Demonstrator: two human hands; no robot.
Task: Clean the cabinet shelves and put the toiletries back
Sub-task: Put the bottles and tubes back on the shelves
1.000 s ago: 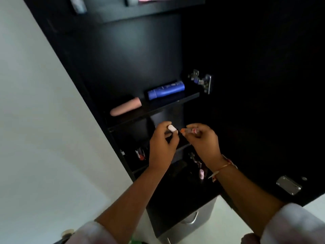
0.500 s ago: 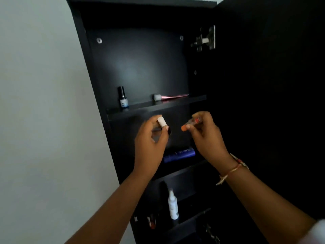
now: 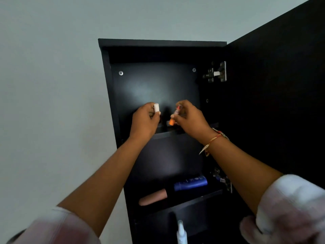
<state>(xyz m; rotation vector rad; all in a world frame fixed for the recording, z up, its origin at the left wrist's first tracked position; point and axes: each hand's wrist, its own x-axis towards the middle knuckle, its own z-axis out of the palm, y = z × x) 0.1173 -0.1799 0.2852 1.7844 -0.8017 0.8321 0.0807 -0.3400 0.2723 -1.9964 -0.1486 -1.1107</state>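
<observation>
Both of your hands were up at the top shelf [image 3: 168,134] of the black cabinet [image 3: 158,43], with its door [image 3: 281,88] swung wide to the right. Your left hand [image 3: 146,121] pinched a small white-capped item [image 3: 156,107] between thumb and fingertips, cap upward. Your right hand [image 3: 190,118] was curled round a slim orange-tipped tube [image 3: 173,118], orange end down, just above the board. My guess is you held both near upright so they could be stood on the shelf, not laid flat. Whether either one touched the shelf I could not tell, because your fingers and the dark board masked the contact. The body of the white-capped item sat hidden behind your fingers, and no label was readable. The shelf's back corners behind your hands were lost in shadow. On the shelf below, a blue tube [image 3: 190,183] and a pink tube [image 3: 153,197] lay on their sides, near each other. Lower down, a white spray bottle [image 3: 180,232] stood upright, blurred and cut off by the frame edge
</observation>
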